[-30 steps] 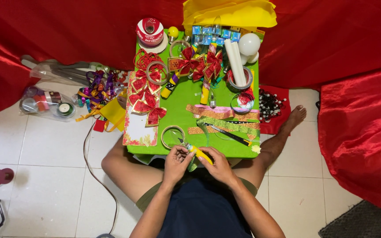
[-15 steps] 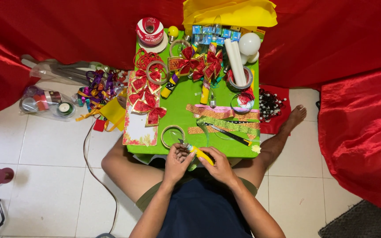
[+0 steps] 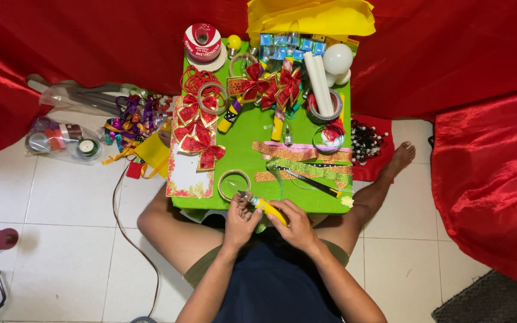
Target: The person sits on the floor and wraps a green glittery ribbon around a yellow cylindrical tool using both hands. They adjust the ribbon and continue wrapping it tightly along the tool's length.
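**Both hands on a yellow tube at the counter's near edge**

Red cloth (image 3: 450, 66) drapes the back and right of the scene, over a white tiled floor (image 3: 49, 197). A person sits on that floor with knees spread around a small green counter (image 3: 243, 149) crowded with craft goods. Red bows (image 3: 198, 134) lie along its left side on a decorated card (image 3: 184, 176), and more stand near the far end. Glitter ribbons (image 3: 306, 161) stretch across the right half, a white roll (image 3: 318, 75) leans in a holder, and a red ribbon spool (image 3: 202, 40) sits at the far left corner. A tape ring (image 3: 233, 184) lies just beyond the hands.

The tube (image 3: 270, 210) runs slantwise between the hands at the near edge. The right hand (image 3: 297, 224) is wrapped shut around its yellow body. The left hand (image 3: 240, 218) has its fingers (image 3: 248, 202) pinched on the pale tip; it looks like a cap, though the view is too small to be sure.
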